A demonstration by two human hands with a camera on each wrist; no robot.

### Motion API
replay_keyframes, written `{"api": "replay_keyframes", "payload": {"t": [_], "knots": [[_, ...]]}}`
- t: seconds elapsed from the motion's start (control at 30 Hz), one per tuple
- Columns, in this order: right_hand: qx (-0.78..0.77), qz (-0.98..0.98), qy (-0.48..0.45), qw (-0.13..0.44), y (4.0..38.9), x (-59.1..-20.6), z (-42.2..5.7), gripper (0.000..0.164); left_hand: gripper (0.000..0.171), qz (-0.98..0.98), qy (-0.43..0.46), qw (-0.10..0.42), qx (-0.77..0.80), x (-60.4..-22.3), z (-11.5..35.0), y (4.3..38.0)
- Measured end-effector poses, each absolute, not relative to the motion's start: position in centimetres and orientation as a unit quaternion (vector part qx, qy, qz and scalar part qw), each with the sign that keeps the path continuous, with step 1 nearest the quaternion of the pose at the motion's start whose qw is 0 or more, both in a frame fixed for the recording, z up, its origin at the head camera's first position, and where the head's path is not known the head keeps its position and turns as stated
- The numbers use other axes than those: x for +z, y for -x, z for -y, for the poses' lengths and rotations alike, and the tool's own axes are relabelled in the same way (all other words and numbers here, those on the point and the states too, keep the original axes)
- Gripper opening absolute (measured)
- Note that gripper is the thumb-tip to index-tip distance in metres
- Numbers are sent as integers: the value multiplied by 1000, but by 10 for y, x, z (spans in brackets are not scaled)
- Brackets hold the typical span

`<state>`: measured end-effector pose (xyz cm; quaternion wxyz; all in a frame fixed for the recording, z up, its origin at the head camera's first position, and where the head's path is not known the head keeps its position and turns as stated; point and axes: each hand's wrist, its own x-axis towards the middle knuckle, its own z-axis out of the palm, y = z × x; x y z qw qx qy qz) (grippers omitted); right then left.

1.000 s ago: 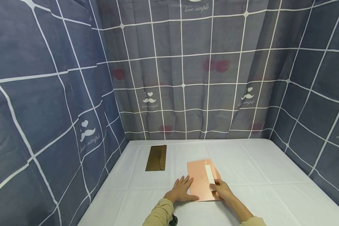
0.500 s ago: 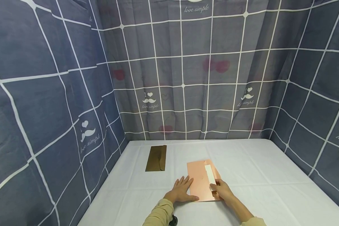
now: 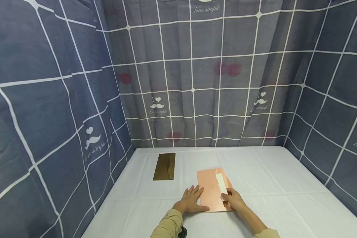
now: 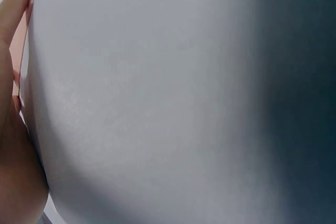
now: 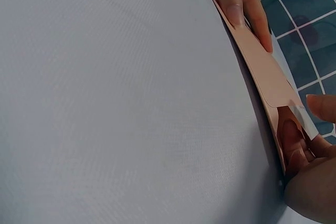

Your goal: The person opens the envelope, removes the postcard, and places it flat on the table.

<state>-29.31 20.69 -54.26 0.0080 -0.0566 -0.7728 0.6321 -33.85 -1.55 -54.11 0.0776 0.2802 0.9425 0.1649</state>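
A pale orange envelope [image 3: 208, 188] lies on the table, with a narrow white paper strip [image 3: 221, 183] along its right part. My left hand [image 3: 190, 200] rests on the envelope's left edge, fingers spread and thumb at the near edge. At the near right corner my right hand [image 3: 232, 199] pinches the strip's near end, thumb on top. The right wrist view shows its fingers [image 5: 294, 140] curled inside the envelope's brownish opening, partly hidden. In the left wrist view only a bit of the left hand [image 4: 13, 129] shows at the edge.
A dark brown envelope [image 3: 164, 166] lies at the back left of the white-covered table [image 3: 270, 178]. Checked grey-blue curtains [image 3: 208, 76] hang behind and on both sides. A small black object [image 3: 182, 232] shows beside the left sleeve.
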Motion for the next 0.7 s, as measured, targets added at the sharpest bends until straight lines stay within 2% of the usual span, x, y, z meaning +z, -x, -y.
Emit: {"api": "replay_keyframes", "payload": {"t": [0.7], "knots": [[625,778,58,28,295,-543,-206,41,90,-943,-277,79,166,-538,16,336]]}}
